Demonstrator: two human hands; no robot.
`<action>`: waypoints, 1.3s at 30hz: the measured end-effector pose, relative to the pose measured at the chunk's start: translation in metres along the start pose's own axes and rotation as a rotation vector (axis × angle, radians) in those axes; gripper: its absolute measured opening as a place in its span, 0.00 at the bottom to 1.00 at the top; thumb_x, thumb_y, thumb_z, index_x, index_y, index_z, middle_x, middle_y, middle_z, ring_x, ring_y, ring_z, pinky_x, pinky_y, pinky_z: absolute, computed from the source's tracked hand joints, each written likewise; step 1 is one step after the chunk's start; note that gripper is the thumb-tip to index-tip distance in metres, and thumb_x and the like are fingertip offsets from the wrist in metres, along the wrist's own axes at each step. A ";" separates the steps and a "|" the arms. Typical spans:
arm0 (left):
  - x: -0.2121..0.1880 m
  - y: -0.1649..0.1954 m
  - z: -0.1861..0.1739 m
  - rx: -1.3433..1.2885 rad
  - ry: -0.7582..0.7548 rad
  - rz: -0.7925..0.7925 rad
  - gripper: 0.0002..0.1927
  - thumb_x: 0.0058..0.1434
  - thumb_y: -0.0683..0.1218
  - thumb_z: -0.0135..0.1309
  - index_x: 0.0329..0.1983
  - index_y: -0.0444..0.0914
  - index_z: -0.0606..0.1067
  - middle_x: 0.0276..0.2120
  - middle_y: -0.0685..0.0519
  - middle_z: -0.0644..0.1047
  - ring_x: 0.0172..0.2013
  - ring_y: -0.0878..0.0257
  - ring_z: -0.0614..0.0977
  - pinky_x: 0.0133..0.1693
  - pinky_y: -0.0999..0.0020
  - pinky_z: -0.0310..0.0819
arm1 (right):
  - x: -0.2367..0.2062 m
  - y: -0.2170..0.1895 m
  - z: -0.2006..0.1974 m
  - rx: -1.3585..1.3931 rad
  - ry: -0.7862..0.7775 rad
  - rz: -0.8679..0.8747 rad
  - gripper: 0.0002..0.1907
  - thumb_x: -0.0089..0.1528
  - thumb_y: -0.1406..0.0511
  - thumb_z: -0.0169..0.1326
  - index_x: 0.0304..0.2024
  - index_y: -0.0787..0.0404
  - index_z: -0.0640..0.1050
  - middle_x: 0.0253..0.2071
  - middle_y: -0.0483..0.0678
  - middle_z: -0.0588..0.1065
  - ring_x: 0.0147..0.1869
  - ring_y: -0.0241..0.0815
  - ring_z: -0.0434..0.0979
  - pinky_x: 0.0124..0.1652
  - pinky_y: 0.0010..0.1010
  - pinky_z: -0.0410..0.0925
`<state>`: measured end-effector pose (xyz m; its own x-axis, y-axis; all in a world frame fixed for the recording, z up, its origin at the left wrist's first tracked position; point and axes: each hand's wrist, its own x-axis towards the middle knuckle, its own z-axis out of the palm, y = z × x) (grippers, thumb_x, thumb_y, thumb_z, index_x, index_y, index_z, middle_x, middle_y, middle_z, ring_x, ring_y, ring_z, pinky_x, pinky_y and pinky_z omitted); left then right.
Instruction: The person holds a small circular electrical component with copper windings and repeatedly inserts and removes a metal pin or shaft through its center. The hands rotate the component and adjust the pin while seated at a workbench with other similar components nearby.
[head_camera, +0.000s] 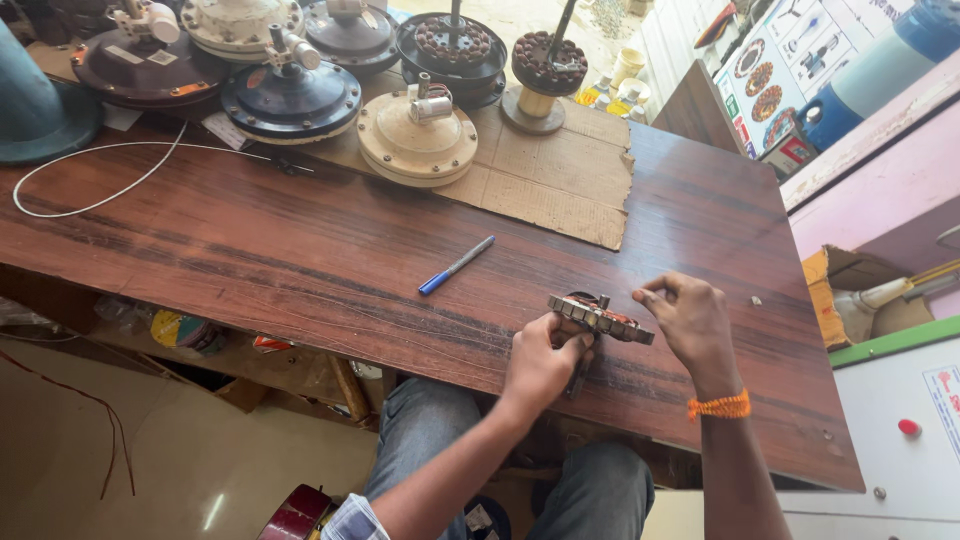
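Near the tabletop's front edge, the left hand is clamped on a ring-shaped motor stator, tilted with its long axis toward the right edge, while the right hand's curled fingers touch its far end, its underside hidden.

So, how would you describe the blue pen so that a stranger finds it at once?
Start from the long dark wooden table. Below the sheet of brown cardboard, on bare wood, lies the pen, left of the two hands. It is the only thin blue and grey stick there; everything else nearby is round fan motors.
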<state>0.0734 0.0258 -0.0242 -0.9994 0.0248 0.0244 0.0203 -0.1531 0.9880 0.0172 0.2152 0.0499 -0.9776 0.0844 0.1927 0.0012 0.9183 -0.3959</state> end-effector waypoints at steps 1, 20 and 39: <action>-0.005 0.005 0.000 0.074 0.070 0.097 0.05 0.63 0.44 0.59 0.36 0.37 0.79 0.26 0.52 0.83 0.28 0.67 0.84 0.31 0.72 0.75 | -0.002 0.003 -0.001 0.034 0.020 0.030 0.11 0.60 0.59 0.66 0.40 0.59 0.86 0.20 0.52 0.73 0.24 0.38 0.68 0.28 0.37 0.63; 0.060 0.012 -0.029 0.498 -0.448 0.773 0.24 0.56 0.42 0.66 0.56 0.49 0.78 0.49 0.55 0.78 0.54 0.56 0.78 0.59 0.59 0.72 | -0.059 -0.012 -0.041 0.556 -0.248 0.089 0.08 0.61 0.69 0.60 0.41 0.65 0.85 0.32 0.44 0.82 0.35 0.31 0.76 0.36 0.26 0.71; 0.024 0.012 -0.046 0.931 -0.260 1.161 0.29 0.60 0.47 0.60 0.65 0.60 0.72 0.63 0.60 0.67 0.64 0.63 0.67 0.63 0.62 0.63 | -0.124 -0.007 0.022 0.272 -0.012 -0.202 0.07 0.59 0.68 0.61 0.39 0.58 0.84 0.27 0.53 0.81 0.25 0.43 0.82 0.30 0.33 0.72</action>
<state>0.0486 -0.0212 -0.0192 -0.3860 0.5176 0.7636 0.8819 0.4500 0.1408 0.1335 0.1899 0.0094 -0.9549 -0.0946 0.2813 -0.2469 0.7792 -0.5761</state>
